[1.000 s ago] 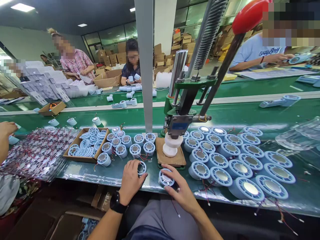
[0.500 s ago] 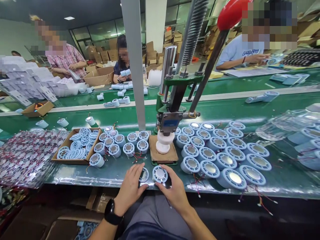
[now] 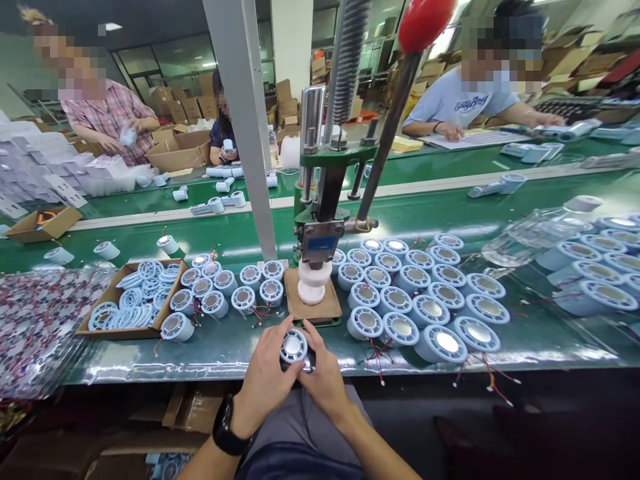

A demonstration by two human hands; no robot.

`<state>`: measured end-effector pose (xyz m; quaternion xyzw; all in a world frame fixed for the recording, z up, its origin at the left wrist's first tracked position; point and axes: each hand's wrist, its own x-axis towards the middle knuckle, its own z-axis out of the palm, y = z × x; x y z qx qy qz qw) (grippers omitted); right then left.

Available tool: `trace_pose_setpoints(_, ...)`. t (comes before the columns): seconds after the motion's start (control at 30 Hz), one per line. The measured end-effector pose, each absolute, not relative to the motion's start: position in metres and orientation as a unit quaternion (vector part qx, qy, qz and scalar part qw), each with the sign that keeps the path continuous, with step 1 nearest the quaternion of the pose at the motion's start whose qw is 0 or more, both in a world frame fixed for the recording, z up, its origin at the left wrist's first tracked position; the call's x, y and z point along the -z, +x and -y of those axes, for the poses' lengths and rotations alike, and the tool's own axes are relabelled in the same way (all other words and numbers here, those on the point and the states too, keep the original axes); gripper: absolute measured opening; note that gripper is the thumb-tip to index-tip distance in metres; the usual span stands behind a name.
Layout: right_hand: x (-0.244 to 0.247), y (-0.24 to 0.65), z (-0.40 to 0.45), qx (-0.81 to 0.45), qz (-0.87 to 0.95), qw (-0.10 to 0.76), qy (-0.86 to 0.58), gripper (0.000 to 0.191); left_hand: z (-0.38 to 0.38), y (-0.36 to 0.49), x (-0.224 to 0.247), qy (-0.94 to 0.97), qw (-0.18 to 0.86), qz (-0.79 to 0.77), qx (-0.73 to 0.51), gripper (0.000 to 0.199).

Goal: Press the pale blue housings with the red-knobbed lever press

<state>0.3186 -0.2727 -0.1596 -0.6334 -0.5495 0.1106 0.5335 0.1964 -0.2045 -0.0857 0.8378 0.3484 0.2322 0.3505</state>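
Note:
One light-blue round motor housing [image 3: 293, 345] with a silver centre is held between both hands at the bench's front edge. My left hand [image 3: 269, 363] wraps its left side, thumb at the near rim. On its right side, my right hand [image 3: 323, 373] has its fingers and thumb against the rim. Just behind them stands a green hand press [image 3: 320, 243] with a white round die [image 3: 313, 283] over a brown base pad [image 3: 296, 308]. Whether a second part is beneath the housing is hidden by the fingers.
Many similar housings [image 3: 431, 310] stand right of the press, several more [image 3: 214, 303] to its left. A cardboard box [image 3: 125, 331] holds blue rings. A red-knobbed lever [image 3: 425, 23] rises above. Three people sit or stand across the bench.
My hands, earlier apart with a round part in each, have come together around one visible housing. The view has turned to the right. The person at right has lowered their hands to the bench.

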Motion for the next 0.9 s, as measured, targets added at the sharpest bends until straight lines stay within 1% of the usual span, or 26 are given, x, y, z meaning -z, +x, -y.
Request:
trace_pose_setpoints(0.17,0.161,0.320,0.275,-0.143,0.540,0.518,-0.648,0.086,0.209,0.194,0.089,0.808,0.387,-0.366,-0.254,0.070)
trace_pose_setpoints(0.2,0.161,0.320,0.275,-0.149,0.543,0.515,-0.646,0.083,0.210,0.194,0.091,0.803,0.388,-0.370,-0.261,0.070)
trace_pose_setpoints(0.3,0.161,0.320,0.274,-0.151,0.564,0.503,-0.637,0.066,0.213,0.194,0.101,0.791,0.392,-0.376,-0.281,0.066)
trace_pose_setpoints(0.37,0.162,0.320,0.275,-0.149,0.579,0.490,-0.635,0.060,0.216,0.194,0.111,0.788,0.395,-0.371,-0.292,0.063)
trace_pose_setpoints(0.43,0.160,0.323,0.277,-0.156,0.595,0.458,-0.642,0.064,0.219,0.194,0.121,0.791,0.401,-0.361,-0.290,0.061)
trace_pose_setpoints(0.53,0.137,0.342,0.283,-0.195,0.654,0.356,-0.639,0.076,0.220,0.195,0.126,0.785,0.411,-0.368,-0.282,0.060)
trace_pose_setpoints(0.6,0.095,0.368,0.286,-0.198,0.709,0.301,-0.606,0.084,0.214,0.196,0.119,0.777,0.418,-0.386,-0.271,0.058)
trace_pose_setpoints(0.63,0.065,0.385,0.285,-0.173,0.725,0.300,-0.595,0.083,0.209,0.198,0.112,0.776,0.420,-0.389,-0.264,0.056)
trace_pose_setpoints(0.67,0.030,0.402,0.283,-0.128,0.728,0.319,-0.594,0.079,0.202,0.200,0.103,0.778,0.421,-0.388,-0.258,0.055)
trace_pose_setpoints(0.77,-0.089,0.449,0.263,0.082,0.621,0.449,-0.637,0.049,0.176,0.212,0.072,0.785,0.411,-0.374,-0.275,0.053)
trace_pose_setpoints(0.8,-0.126,0.461,0.251,0.136,0.579,0.488,-0.638,0.045,0.166,0.219,0.063,0.784,0.407,-0.369,-0.289,0.054)
trace_pose_setpoints(0.83,-0.159,0.471,0.238,0.172,0.553,0.516,-0.630,0.044,0.156,0.227,0.056,0.781,0.407,-0.366,-0.301,0.054)
trace_pose_setpoints(0.9,-0.205,0.483,0.208,0.172,0.548,0.544,-0.612,0.045,0.139,0.247,0.048,0.775,0.424,-0.351,-0.312,0.054)
